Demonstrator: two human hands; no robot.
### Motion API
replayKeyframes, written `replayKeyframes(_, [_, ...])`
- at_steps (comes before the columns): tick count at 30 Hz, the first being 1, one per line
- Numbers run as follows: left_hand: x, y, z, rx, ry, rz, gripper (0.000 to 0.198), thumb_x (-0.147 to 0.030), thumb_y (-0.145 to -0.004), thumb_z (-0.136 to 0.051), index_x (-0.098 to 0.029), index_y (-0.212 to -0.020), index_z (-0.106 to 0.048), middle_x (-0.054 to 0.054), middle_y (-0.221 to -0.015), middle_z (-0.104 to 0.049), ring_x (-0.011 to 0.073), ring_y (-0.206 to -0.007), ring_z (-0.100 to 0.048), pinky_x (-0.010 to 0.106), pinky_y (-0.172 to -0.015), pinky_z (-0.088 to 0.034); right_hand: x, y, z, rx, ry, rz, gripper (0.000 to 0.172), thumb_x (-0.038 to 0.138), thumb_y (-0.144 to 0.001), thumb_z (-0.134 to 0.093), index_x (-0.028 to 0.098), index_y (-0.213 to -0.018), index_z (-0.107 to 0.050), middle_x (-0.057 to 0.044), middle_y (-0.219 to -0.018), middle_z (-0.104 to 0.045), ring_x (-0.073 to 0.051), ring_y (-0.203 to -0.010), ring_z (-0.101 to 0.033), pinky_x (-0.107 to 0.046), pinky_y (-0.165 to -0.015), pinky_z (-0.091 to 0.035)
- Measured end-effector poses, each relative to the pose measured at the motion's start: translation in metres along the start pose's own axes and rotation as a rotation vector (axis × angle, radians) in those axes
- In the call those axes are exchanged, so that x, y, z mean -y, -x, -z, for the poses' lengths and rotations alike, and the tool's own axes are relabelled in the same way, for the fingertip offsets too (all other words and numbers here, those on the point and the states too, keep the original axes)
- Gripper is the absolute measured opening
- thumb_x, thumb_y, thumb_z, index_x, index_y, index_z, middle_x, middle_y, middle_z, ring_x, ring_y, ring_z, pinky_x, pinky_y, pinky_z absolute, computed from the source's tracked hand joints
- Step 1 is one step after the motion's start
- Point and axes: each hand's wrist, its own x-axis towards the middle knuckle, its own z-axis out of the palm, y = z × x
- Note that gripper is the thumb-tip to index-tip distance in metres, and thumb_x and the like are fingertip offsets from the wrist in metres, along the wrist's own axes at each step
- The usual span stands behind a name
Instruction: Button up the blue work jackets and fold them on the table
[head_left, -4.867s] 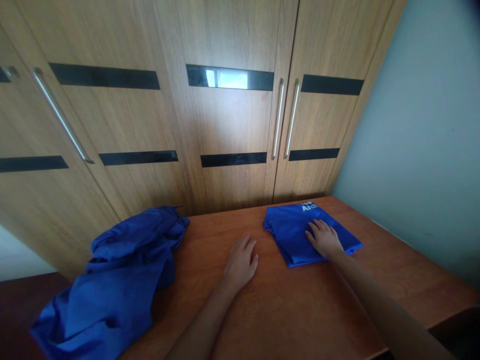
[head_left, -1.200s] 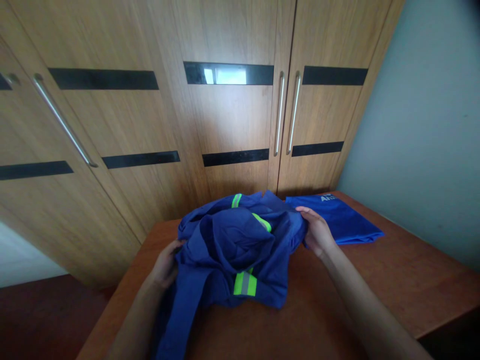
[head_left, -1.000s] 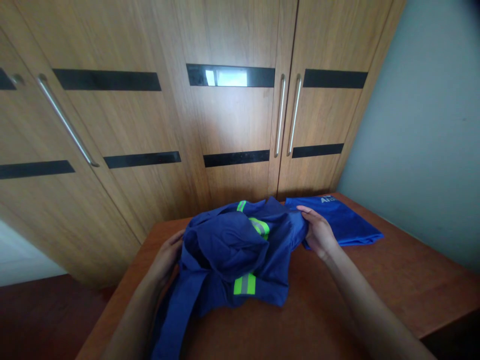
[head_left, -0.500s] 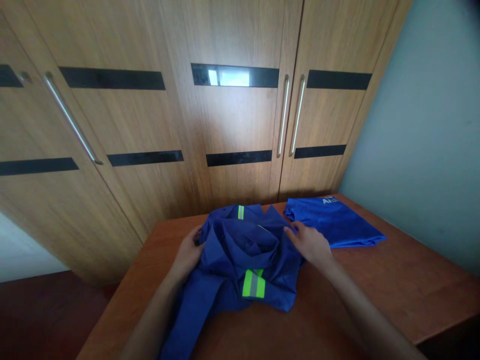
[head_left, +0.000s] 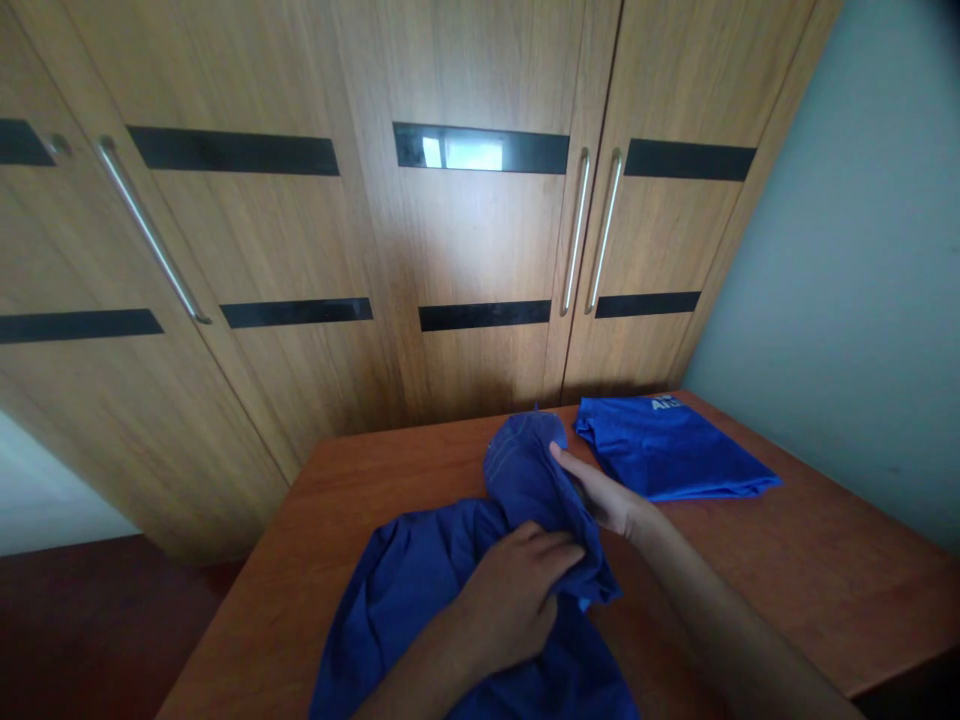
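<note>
A dark blue work jacket [head_left: 427,570] lies bunched on the near part of the table, with one part raised and folded over in the middle. My left hand [head_left: 517,590] is closed on the raised cloth, its fingers curled over a fold. Just beyond it on the right, my right hand [head_left: 600,490] grips the same raised part from the side. Its thumb lies along the cloth, while its other fingers are mostly hidden behind. The jacket's yellow-green reflective strips do not show at this moment.
A folded bright blue garment [head_left: 667,450] with white lettering lies at the back right of the reddish-brown table [head_left: 405,465]. Behind stands a wooden wardrobe [head_left: 480,240] with metal handles. A pale wall [head_left: 847,280] borders the right side.
My left hand has moved from the jacket's left side to its middle. The jacket has been turned and gathered, and its reflective strips have gone out of sight. My right hand stays close to its earlier place.
</note>
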Motion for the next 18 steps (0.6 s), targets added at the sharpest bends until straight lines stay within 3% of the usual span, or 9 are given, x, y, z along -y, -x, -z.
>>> replayKeyframes(2, [-0.003,-0.001,-0.005,0.062,0.023,-0.035,0.059,-0.003,-0.072,-0.051,-0.023,-0.127,-0.054,0.005,-0.129,-0.059,0.0222,-0.117,-0.052,0.037,-0.104,-0.038,0.001,-0.001,0.0,-0.055,-0.009,0.099,0.055,0.063,-0.081,-0.054,0.019,-0.113,-0.064,-0.011,-0.102,-0.072,-0.027,-0.097,-0.067,-0.043,-0.088,-0.051])
replayKeyframes(5, [-0.011,-0.002,0.0,0.102,0.132,-0.076,0.052,-0.005,-0.075,-0.051,-0.025,-0.123,-0.058,0.005,-0.132,-0.057,0.0207,-0.118,-0.054,0.034,-0.102,-0.041,0.004,0.003,-0.003,-0.177,0.087,0.292,0.049,0.037,-0.071,-0.072,0.022,-0.116,-0.06,-0.007,-0.106,-0.072,-0.026,-0.096,-0.068,-0.04,-0.089,-0.051])
replayKeyframes(9, [-0.001,0.002,0.032,-0.048,0.286,0.006,0.04,-0.01,-0.083,-0.044,-0.025,-0.114,-0.066,0.003,-0.117,-0.067,0.0164,-0.097,-0.064,0.027,-0.085,-0.049,0.018,0.028,0.008,-0.346,0.184,0.347,0.042,0.027,-0.069,-0.068,0.02,-0.109,-0.063,-0.007,-0.096,-0.074,-0.028,-0.086,-0.07,-0.038,-0.077,-0.056])
replayKeyframes(12, [0.041,0.014,0.063,-0.324,0.198,0.212,0.03,-0.022,-0.086,-0.047,-0.025,-0.105,-0.07,0.004,-0.105,-0.072,0.0204,-0.098,-0.064,0.03,-0.09,-0.045,0.027,0.057,0.032,-0.487,0.218,0.315,0.034,0.033,-0.071,-0.064,0.02,-0.103,-0.066,-0.008,-0.088,-0.075,-0.029,-0.079,-0.071,-0.037,-0.068,-0.056])
replayKeyframes(14, [0.078,0.024,0.075,-0.482,0.092,0.419,0.025,-0.03,-0.08,-0.057,-0.024,-0.1,-0.072,0.007,-0.103,-0.072,0.0262,-0.098,-0.064,0.035,-0.09,-0.043,0.027,0.071,0.05,-0.533,0.314,0.301,0.035,0.041,-0.073,-0.066,0.021,-0.102,-0.068,-0.009,-0.092,-0.075,-0.03,-0.085,-0.07,-0.039,-0.074,-0.056])
replayKeyframes(16, [0.11,0.033,0.078,-0.482,0.043,0.597,0.024,-0.042,-0.073,-0.066,-0.022,-0.083,-0.074,0.01,-0.087,-0.074,0.0296,-0.089,-0.065,0.036,-0.084,-0.044,0.02,0.077,0.064,-0.604,0.506,0.29,0.041,0.046,-0.069,-0.072,0.022,-0.101,-0.07,-0.011,-0.1,-0.073,-0.032,-0.095,-0.068,-0.042,-0.085,-0.052])
replayKeyframes(18, [0.129,0.036,0.073,-0.385,0.035,0.672,0.029,-0.049,-0.07,-0.067,-0.021,-0.068,-0.072,0.01,-0.073,-0.072,0.0289,-0.077,-0.065,0.035,-0.077,-0.045,0.008,0.073,0.071,-0.64,0.692,0.25,0.046,0.043,-0.059,-0.081,0.022,-0.099,-0.072,-0.011,-0.103,-0.072,-0.034,-0.1,-0.065,-0.046,-0.091,-0.048])
